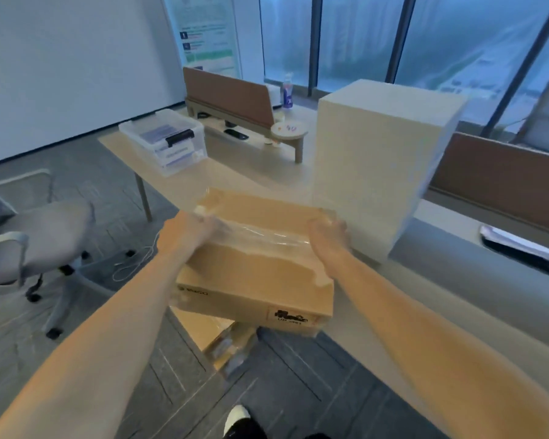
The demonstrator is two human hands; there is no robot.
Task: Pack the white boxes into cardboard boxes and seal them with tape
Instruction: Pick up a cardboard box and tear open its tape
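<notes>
A closed brown cardboard box (260, 270) lies on the near edge of the light table (241, 166), overhanging it. A strip of clear tape (260, 236) stretches across the box's top. My left hand (187, 231) grips the tape's left end, where the roll seems to be. My right hand (328, 234) presses or pinches the tape's right end at the box's right edge. A tall stack of white boxes (381, 160) stands just right of and behind the cardboard box.
A second cardboard box (216, 337) sits on the floor under the table edge. A clear plastic bin (165, 141) stands at the table's far left, a grey office chair (42, 242) on the left, brown desk dividers (232, 93) behind, a black tool (520, 255) at right.
</notes>
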